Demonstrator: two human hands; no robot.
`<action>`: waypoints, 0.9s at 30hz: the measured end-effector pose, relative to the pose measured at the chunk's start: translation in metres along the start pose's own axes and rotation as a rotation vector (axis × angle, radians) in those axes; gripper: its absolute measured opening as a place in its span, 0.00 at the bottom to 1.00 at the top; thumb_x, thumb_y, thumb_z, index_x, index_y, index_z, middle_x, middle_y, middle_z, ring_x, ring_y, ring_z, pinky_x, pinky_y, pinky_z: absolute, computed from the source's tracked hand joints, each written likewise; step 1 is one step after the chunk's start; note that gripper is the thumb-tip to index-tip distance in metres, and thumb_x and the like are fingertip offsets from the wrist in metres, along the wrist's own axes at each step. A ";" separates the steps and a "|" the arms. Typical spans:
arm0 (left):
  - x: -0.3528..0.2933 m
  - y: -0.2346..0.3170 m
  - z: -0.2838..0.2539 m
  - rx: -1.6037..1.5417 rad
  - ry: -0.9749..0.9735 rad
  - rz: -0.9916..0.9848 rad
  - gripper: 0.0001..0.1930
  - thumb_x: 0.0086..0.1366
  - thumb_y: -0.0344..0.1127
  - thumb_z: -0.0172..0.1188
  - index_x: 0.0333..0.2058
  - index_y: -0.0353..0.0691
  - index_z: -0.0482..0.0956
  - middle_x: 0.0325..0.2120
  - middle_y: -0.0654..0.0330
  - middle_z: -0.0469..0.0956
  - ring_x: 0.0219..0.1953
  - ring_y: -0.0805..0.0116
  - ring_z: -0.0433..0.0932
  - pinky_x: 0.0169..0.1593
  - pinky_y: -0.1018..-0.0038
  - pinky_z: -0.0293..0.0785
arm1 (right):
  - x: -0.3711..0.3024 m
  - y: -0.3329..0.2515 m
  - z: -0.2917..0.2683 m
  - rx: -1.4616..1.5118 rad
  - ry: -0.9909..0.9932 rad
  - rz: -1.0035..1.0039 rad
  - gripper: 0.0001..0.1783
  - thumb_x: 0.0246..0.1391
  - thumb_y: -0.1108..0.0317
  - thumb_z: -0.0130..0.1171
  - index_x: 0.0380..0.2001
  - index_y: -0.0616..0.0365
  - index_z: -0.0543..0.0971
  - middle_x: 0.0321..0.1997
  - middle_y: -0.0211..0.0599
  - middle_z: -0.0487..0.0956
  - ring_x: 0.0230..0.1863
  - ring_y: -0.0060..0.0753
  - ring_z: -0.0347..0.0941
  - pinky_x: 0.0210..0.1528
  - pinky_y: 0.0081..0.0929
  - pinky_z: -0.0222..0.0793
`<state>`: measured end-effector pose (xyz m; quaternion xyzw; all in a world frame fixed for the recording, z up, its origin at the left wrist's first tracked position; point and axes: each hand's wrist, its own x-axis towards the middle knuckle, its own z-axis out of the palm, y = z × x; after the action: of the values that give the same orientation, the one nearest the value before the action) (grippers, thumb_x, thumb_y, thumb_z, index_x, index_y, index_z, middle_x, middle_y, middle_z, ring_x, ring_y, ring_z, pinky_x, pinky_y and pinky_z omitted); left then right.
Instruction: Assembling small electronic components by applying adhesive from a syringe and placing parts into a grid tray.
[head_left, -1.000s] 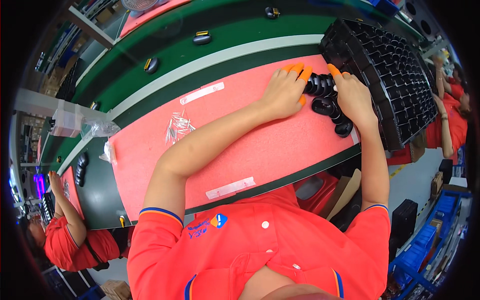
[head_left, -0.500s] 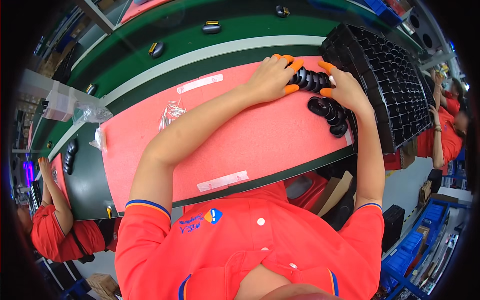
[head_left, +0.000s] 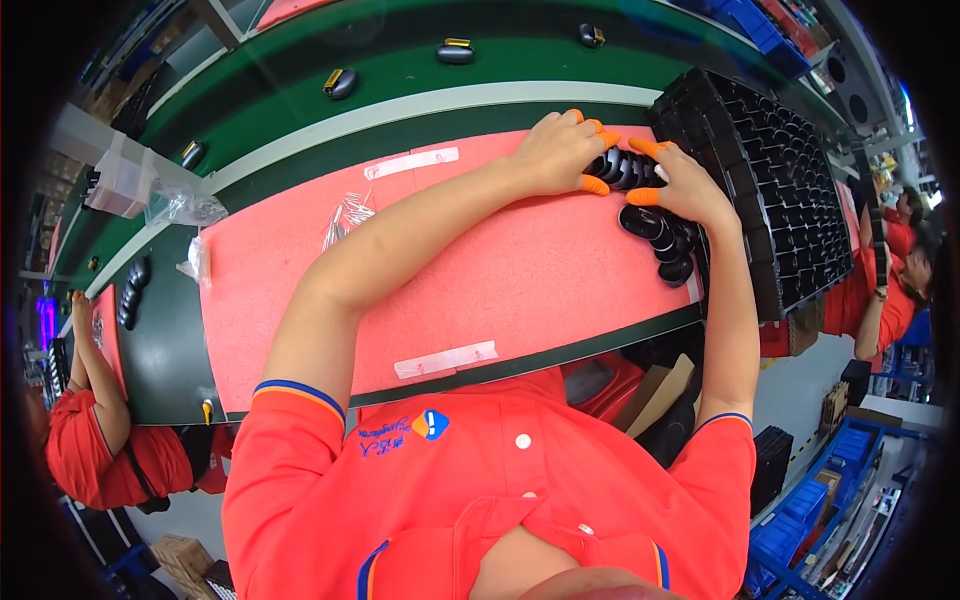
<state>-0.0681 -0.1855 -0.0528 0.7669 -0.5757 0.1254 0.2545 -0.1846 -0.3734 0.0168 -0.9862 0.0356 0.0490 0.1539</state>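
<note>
A short row of glossy black rounded parts (head_left: 622, 170) lies at the far right of the pink mat (head_left: 520, 270), between my two hands. Orange covers sit on several of my fingertips. My left hand (head_left: 558, 155) is curled about the row's left end, thumb on the near side and fingers on the far side. Around the right end, my right hand (head_left: 697, 190) closes in the same way, and a small white spot shows by its fingers. Just nearer to me, a second curved line of black rounded parts (head_left: 655, 238) rests on the mat, partly behind my right hand.
Black trays with many round cells (head_left: 790, 190) stand close at my right. Thin silver pins (head_left: 347, 215) lie beyond my left forearm. Past a pale rail (head_left: 400, 115), grey oval devices (head_left: 455, 52) sit on a green belt. Other people work at both sides.
My view has tilted slightly, shifting the scene. Both hands stay around the same row, the right fingers bent a little closer to it. The person at the right has moved an arm.
</note>
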 end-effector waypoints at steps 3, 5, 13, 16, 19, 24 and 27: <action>0.001 -0.001 -0.003 -0.001 -0.042 0.025 0.38 0.43 0.54 0.73 0.52 0.42 0.75 0.40 0.59 0.77 0.41 0.58 0.72 0.46 0.66 0.70 | 0.008 0.007 0.000 -0.060 -0.039 -0.012 0.39 0.38 0.60 0.70 0.58 0.47 0.71 0.47 0.46 0.74 0.50 0.47 0.72 0.52 0.35 0.68; 0.002 0.000 -0.003 0.003 -0.016 0.024 0.37 0.42 0.55 0.73 0.50 0.43 0.76 0.38 0.60 0.76 0.40 0.58 0.72 0.45 0.66 0.70 | 0.011 0.012 0.000 -0.043 -0.029 -0.026 0.40 0.37 0.60 0.71 0.58 0.46 0.70 0.46 0.46 0.74 0.49 0.47 0.72 0.51 0.36 0.68; 0.011 -0.004 -0.005 0.054 -0.103 -0.035 0.35 0.44 0.56 0.71 0.51 0.47 0.76 0.36 0.60 0.76 0.40 0.58 0.72 0.46 0.67 0.71 | 0.014 0.003 0.006 -0.049 0.024 0.019 0.38 0.36 0.63 0.71 0.56 0.51 0.72 0.43 0.43 0.74 0.47 0.44 0.70 0.51 0.33 0.66; 0.009 -0.008 -0.017 0.043 -0.063 -0.030 0.34 0.45 0.55 0.71 0.51 0.47 0.76 0.37 0.60 0.76 0.41 0.58 0.73 0.46 0.66 0.71 | 0.018 -0.003 0.002 -0.046 0.077 -0.018 0.39 0.36 0.61 0.71 0.56 0.51 0.72 0.42 0.44 0.73 0.47 0.45 0.70 0.50 0.33 0.66; 0.001 -0.020 -0.044 0.103 0.035 0.047 0.33 0.46 0.55 0.70 0.50 0.47 0.76 0.37 0.60 0.77 0.40 0.58 0.73 0.45 0.66 0.72 | 0.025 -0.032 -0.010 -0.048 0.112 -0.118 0.40 0.35 0.61 0.71 0.56 0.52 0.72 0.44 0.46 0.74 0.48 0.49 0.70 0.52 0.37 0.65; -0.071 -0.031 -0.131 0.258 0.041 -0.019 0.33 0.45 0.56 0.70 0.49 0.47 0.76 0.33 0.59 0.76 0.37 0.58 0.73 0.39 0.65 0.71 | 0.041 -0.125 -0.012 -0.055 0.104 -0.298 0.39 0.35 0.66 0.70 0.56 0.51 0.71 0.44 0.46 0.73 0.46 0.50 0.71 0.48 0.37 0.67; -0.150 -0.030 -0.189 0.323 0.084 -0.143 0.32 0.46 0.54 0.70 0.49 0.46 0.77 0.33 0.59 0.76 0.38 0.58 0.73 0.40 0.66 0.71 | 0.051 -0.213 0.007 -0.076 0.092 -0.451 0.39 0.36 0.63 0.70 0.57 0.50 0.71 0.43 0.45 0.73 0.44 0.50 0.72 0.46 0.37 0.68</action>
<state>-0.0666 0.0449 0.0256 0.8307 -0.4811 0.2299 0.1599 -0.1166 -0.1715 0.0684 -0.9755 -0.1805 -0.0302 0.1222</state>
